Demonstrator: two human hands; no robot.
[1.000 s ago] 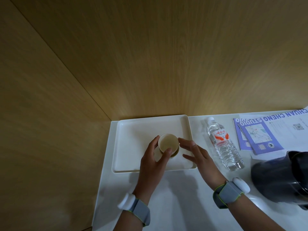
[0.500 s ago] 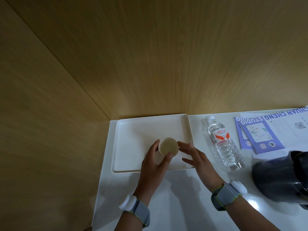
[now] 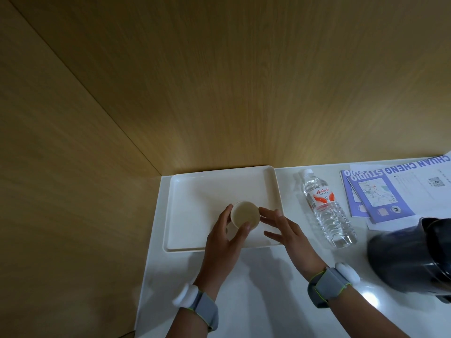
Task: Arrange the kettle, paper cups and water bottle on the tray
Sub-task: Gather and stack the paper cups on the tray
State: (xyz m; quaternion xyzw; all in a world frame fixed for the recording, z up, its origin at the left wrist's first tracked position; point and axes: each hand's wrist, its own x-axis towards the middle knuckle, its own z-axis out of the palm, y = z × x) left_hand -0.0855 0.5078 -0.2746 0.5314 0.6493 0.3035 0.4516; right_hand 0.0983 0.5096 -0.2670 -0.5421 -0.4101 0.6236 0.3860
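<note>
Paper cup (image 3: 244,215) on tray (image 3: 195,191) centre, left hand (image 3: 225,237) fingers wrapped round it, right hand (image 3: 283,228) spread alongside; water bottle (image 3: 325,208), kettle (image 3: 412,254) remain off tray, tabletop right.

purple leaflets (image 3: 377,195) lie on a white counter (image 3: 256,296) beside wooden walls (image 3: 219,81).

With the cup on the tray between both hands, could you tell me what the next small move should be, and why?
Probably release the paper cup and send the right hand to the water bottle. The cup stands upright on the tray, gripped by the left hand, while the bottle and kettle remain on the counter.
</note>
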